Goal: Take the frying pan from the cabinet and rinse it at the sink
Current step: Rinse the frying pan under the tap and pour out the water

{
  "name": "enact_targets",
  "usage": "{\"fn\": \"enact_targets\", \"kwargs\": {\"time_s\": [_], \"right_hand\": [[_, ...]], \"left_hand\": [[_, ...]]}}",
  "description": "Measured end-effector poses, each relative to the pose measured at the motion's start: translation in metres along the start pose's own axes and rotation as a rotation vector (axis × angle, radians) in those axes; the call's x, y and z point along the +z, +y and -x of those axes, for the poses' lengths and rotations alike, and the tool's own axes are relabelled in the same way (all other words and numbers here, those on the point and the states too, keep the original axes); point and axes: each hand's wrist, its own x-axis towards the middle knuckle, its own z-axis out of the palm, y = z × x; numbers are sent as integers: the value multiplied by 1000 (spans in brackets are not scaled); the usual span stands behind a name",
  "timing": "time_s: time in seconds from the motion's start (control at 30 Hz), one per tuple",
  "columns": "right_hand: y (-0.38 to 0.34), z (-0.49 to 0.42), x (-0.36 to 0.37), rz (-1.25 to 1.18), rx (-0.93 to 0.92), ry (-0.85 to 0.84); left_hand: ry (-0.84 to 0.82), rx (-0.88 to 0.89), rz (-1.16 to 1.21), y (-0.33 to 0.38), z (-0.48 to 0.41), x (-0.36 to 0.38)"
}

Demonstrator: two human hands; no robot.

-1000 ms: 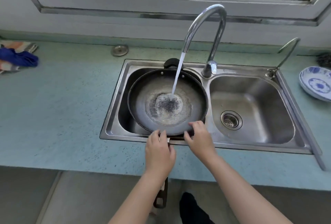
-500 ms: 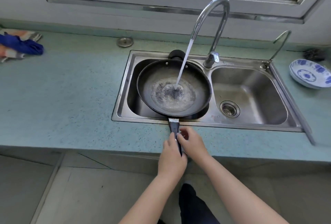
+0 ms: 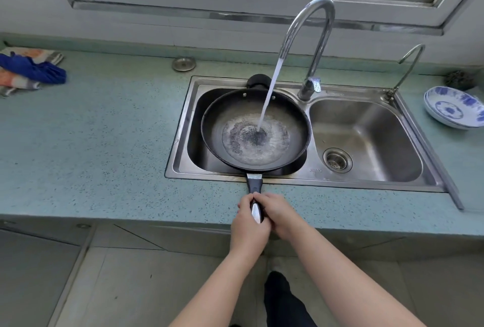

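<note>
Pan [image 3: 235, 117], black, water pooling inside, gripped by both hands

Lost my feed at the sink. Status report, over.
Left hand and right hand grip the handle. Frying pan in the sink, faucet water running into it. Nothing in the way.

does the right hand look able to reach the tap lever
Likely yes, once it lets go: the right hand grips the pan handle, but nothing blocks its way to the tap lever.

Forearms converging, left hand [image 3: 248, 225] and right hand [image 3: 282, 214] together, gripping pan handle [image 3: 254, 184]
</note>
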Motion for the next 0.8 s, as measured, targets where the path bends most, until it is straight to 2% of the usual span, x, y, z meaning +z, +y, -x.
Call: {"fn": "enact_targets", "kwargs": {"time_s": [0.2,0.4,0.5,0.67,0.8], "right_hand": [[4,-8,15,118,-49,83],[1,-6,24,179,-66,131],[2,-6,23,183,-55,124],[1,1,12,4,-18,59],[0,3,3,-64,21,19]], "left_hand": [[-16,10,241,-10,-5,-19],[-21,-11,321,-15,-9,-26],[-20,-3,306,-17,-9,-24],[-12,-36,185,-8,-2,-13],[21,28,-71,2,4,-2]]}}
